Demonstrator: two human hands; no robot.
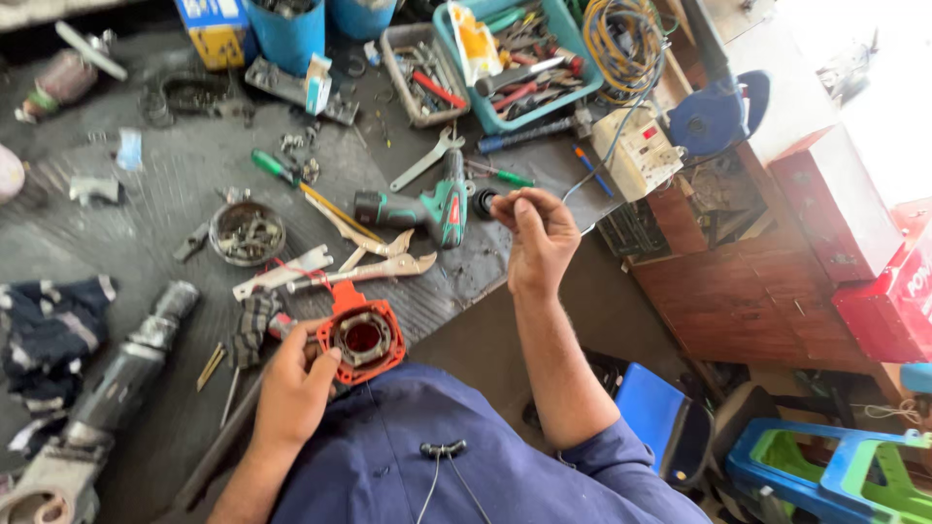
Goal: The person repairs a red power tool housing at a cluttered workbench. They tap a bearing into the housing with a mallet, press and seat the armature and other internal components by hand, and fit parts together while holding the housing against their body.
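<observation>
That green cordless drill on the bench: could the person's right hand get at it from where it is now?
Probably yes. The right hand is raised just beside the green drill, with nothing between them. Its fingertips are pinched together, though, perhaps on some small part, so that might need putting down first.

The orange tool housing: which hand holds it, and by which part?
The left hand holds the orange tool housing by its left rim, thumb on the front edge.

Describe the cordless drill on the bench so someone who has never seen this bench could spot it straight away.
Start at the blue plastic tray of hand tools at the far edge of the dark workbench, then come toward the person. The cordless drill lies on its side just below it, left of the raised right hand. Its green and black body with a pistol grip sets it apart from the bare metal pliers and spanner around it.
</observation>
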